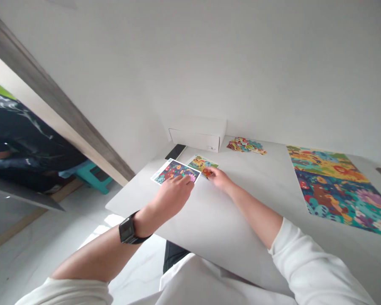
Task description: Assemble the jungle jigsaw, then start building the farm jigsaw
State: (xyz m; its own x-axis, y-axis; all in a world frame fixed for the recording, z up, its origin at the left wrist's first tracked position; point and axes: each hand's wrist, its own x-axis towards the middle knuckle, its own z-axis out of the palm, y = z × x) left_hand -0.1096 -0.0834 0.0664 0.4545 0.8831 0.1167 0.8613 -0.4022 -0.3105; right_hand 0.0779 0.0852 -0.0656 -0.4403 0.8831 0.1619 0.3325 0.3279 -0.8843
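Observation:
Two colourful picture cards lie on the white table (209,212) in front of me. My left hand (174,195), a black watch on its wrist, rests fingers-down on the near edge of the darker card (173,170). My right hand (218,177) touches the lower corner of the yellow-green card (200,162), its fingers curled over a small orange-red piece (207,172). Whether it grips that piece or only presses on it is not clear.
A white box (198,133) stands against the wall, with a black phone (175,151) lying beside it. A small heap of loose puzzle pieces (246,145) lies to the box's right. A large assembled colourful puzzle (333,186) covers the table's right side. A teal stool (95,176) stands on the floor at left.

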